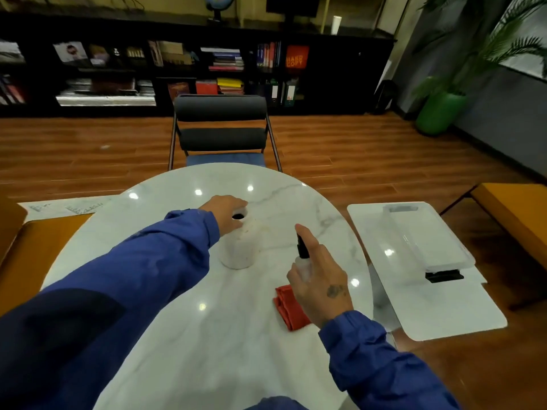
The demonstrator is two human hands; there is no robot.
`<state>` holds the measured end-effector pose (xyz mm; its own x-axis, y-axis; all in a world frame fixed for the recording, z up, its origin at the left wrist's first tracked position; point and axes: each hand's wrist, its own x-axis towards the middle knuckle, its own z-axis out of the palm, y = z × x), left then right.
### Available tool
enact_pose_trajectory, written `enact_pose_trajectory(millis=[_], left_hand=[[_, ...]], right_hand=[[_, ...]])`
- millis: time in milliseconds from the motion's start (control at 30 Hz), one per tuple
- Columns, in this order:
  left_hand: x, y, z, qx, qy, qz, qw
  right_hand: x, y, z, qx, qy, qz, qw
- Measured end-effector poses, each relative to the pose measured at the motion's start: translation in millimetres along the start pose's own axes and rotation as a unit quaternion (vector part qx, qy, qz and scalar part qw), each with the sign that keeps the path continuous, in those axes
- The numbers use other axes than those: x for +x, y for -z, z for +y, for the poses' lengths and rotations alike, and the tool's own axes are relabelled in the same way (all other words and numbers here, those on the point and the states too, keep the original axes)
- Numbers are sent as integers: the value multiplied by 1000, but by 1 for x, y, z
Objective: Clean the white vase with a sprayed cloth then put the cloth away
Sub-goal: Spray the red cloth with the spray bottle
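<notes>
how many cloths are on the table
1. The red cloth lies on the marble table near its right edge, partly behind the right hand holding the spray bottle. None other shows.

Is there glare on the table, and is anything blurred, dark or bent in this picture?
Head view: bright round reflections dot the glossy table; the white vase held by the left hand and the spray bottle in the right hand look soft; the bookshelf is dim; the wide lens bends the floorboards.

Wooden floor (340, 149), dark bookshelf (177, 69), black chair (220, 125), green planter (439, 112)
</notes>
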<state>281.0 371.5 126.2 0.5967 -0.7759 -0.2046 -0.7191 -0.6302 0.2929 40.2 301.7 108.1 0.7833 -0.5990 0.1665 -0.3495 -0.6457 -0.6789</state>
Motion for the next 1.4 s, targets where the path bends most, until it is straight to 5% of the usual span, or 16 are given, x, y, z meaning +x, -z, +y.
enact_pose_trajectory(millis=[1000, 1400], left_hand=[[18, 1, 2, -2, 106, 16, 994], [24, 2, -3, 1, 73, -7, 997]], right_hand=[[-12, 8, -1, 36, 50, -23, 998], [-6, 6, 5, 24, 47, -34, 998]])
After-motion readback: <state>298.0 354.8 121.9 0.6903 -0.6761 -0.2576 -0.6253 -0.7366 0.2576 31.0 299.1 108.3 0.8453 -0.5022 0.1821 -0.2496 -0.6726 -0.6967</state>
